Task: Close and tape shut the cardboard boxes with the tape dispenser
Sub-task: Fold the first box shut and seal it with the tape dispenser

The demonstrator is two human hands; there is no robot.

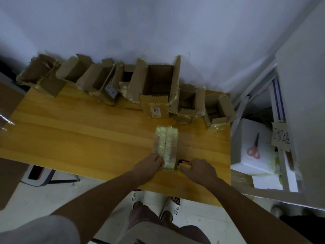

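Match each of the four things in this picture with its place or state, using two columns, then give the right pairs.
Things
1. closed box
2. tape dispenser
3. scissors
4. row of open boxes

Places or states
A. on the white foam box, off the table
B. along the table's far edge, flaps up
C. under the right hand, near edge
D. wrapped in tape, left hand at its near end

Pairs: 1-D, 2-C, 3-A, 4-B
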